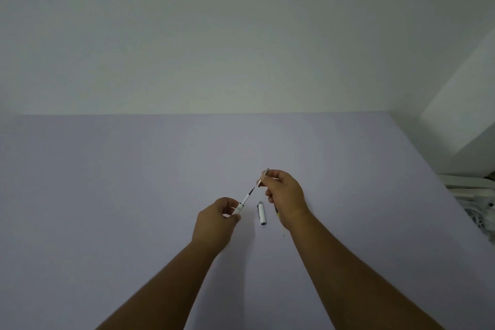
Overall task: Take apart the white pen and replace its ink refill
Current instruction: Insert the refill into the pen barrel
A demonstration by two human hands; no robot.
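My left hand [218, 220] pinches the white pen barrel [242, 202], which points up and to the right with the dark refill tip [251, 191] sticking out of its end. Just beyond that tip, my right hand [285, 197] holds the small metallic tip section [263, 177] between its fingers, apart from the barrel. The white pen cap [262, 213] lies on the table between my two hands. A thin dark and yellow object [277, 211], perhaps another refill, shows partly under my right hand.
The work surface is a pale lavender table [134, 182] that ends at a white wall. White objects [476, 195] crowd the table's right edge.
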